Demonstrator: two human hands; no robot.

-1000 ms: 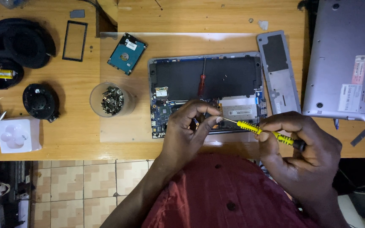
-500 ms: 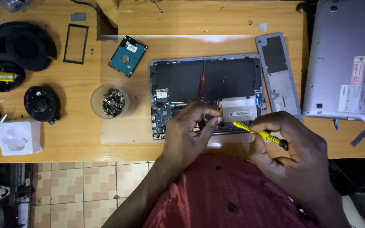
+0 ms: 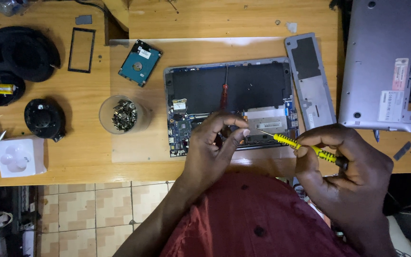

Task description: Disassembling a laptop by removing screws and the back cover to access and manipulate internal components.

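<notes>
Right hand [image 3: 346, 164] grasps yellow screwdriver [image 3: 305, 146]; left hand [image 3: 215, 143] apparently pinches something small over the opened laptop [image 3: 229, 102]. A slipped tip could gouge the board.

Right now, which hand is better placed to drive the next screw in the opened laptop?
The right hand, probably. It already grips the yellow screwdriver, with the tip near the opened laptop. The left hand holds no tool; its fingers rest on the board.

Yellow-handled screwdriver [image 3: 305, 146]: slim, held level-ish in right grip, metal tip pointing left, just short of left grip. Opened laptop base [image 3: 229, 104]: grey frame, dark battery panel, blue board exposed, flat beneath left grip, beyond right grip.
</notes>
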